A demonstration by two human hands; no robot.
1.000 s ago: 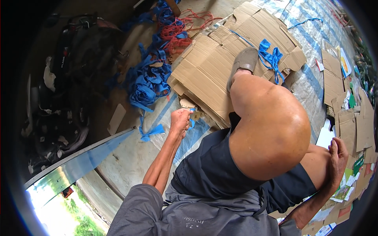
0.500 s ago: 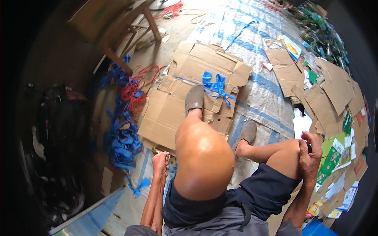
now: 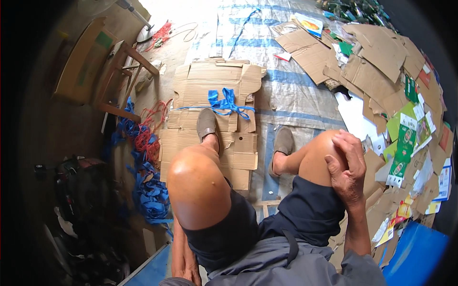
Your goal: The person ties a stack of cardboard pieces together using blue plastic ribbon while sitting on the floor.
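Note:
I sit with both knees raised. My right hand point(image 3: 347, 167) rests flat on my right knee, fingers spread, holding nothing. My left hand point(image 3: 187, 267) hangs low beside my left thigh at the bottom edge, partly hidden, with nothing seen in it. My left foot point(image 3: 207, 125) stands on a stack of flattened cardboard point(image 3: 210, 86) tied with a blue strap bow point(image 3: 226, 104). My right foot point(image 3: 282, 143) is on the woven tarp beside the stack.
A heap of blue and red straps point(image 3: 145, 171) lies left of the stack. Loose cardboard sheets point(image 3: 372, 62) and coloured printed cartons point(image 3: 410, 138) cover the right side. A wooden stool point(image 3: 119, 78) stands at upper left, and a blue bin point(image 3: 417, 257) at lower right.
The view has swung upward over the tied stack. My left hand has dropped from beside the cardboard's edge to my thigh. My right hand has stayed on my knee.

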